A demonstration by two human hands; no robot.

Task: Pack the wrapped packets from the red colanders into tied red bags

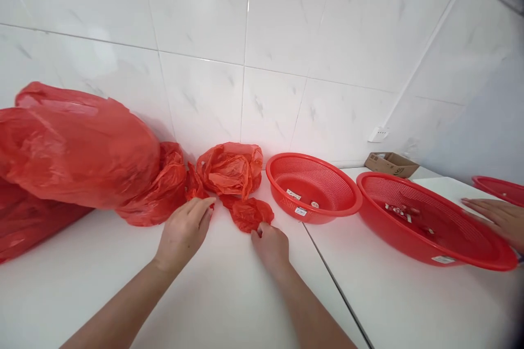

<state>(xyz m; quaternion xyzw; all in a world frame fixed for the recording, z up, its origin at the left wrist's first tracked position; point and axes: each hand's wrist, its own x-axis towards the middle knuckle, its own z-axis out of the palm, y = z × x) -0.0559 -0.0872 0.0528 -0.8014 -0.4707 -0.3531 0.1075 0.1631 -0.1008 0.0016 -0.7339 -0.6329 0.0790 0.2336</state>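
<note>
A small crumpled red plastic bag lies on the white table between my two hands. My right hand pinches its near right edge. My left hand is closed, its fingertips against red plastic film at the left; the grip itself is partly hidden. Behind the small bag sits a larger, loosely bunched red plastic bag, close to the wall. To the left of my left hand is another crumpled red bag.
A big, bulging red bag fills the left side. At the right stand a red basket with a few small pieces and a larger red basket. Another person's hand is beside the larger one. A cardboard box stands behind.
</note>
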